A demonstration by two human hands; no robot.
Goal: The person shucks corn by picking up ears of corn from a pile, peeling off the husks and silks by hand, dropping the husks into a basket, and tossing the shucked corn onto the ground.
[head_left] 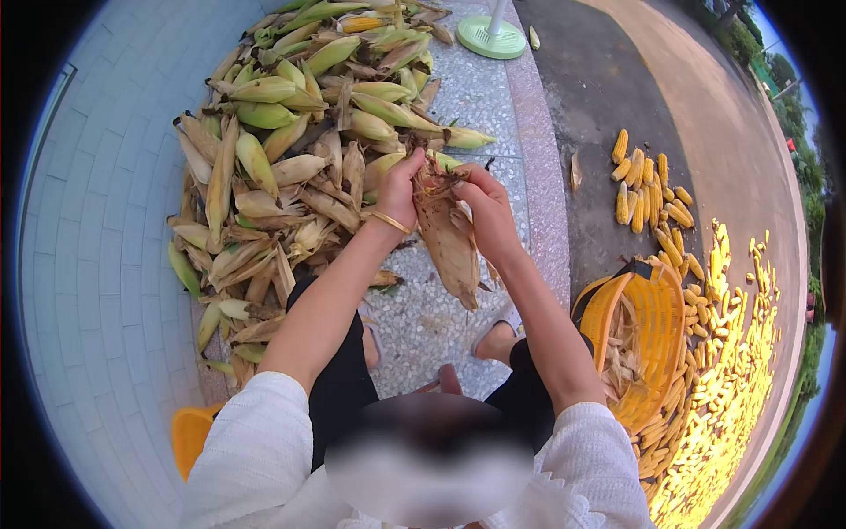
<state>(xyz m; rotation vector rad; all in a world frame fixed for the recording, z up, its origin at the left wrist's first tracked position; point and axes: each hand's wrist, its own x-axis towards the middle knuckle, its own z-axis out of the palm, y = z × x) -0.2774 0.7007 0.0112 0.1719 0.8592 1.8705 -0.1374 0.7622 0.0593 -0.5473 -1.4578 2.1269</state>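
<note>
An ear of corn (447, 238) in dry brown husk hangs between my hands, its tip pointing down toward my feet. My left hand (401, 192) is closed around its upper left side, a bangle on the wrist. On the other side, my right hand (485, 207) pinches the dark, frayed husk at the upper end. The kernels are hidden under the husk. Just beyond and to the left lies a large pile of unhusked corn (264, 167), some ears green, others dry and brown.
To my right stands an orange plastic basket (648, 331) with loose husks inside. Husked yellow cobs (648, 189) and a wide spread of cobs (723, 388) cover the ground beyond. A pale green round base (491, 38) stands ahead. A tiled wall (97, 238) rises at left, near an orange container (192, 436).
</note>
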